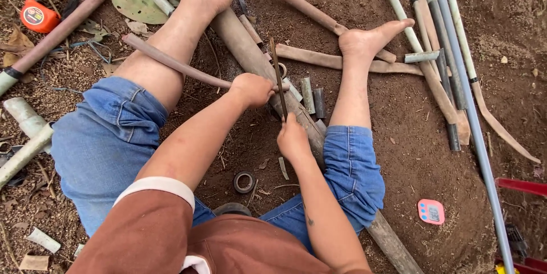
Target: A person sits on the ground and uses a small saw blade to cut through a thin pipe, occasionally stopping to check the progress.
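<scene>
Person sitting barefoot on bare dirt, legs spread, working on a thick muddy pipe (250,51) that runs diagonally between the legs, from under the left foot at the top down past the right knee toward the bottom edge. Left hand (250,90) is clamped down on that pipe about midway, fingers curled tight and pressed together over it. Right hand (292,139) sits just below it, fingers closed around the lower end of a thin dark saw blade (278,77), which stands nearly upright across the pipe, right beside the left hand's knuckles. Can't tell if the blade is actually biting into the pipe, the hands hide the contact spot

Stuff around: a few short cut pipe pieces (313,99) lie on the dirt just right of the blade, a roll of black tape (244,181) sits on the ground between the thighs, an orange tape measure (37,16) is up near the top left corner, a bundle of long grey pipes (456,51) runs down the right side, and a small pink timer-like gadget (431,211) lies near the bottom right
</scene>
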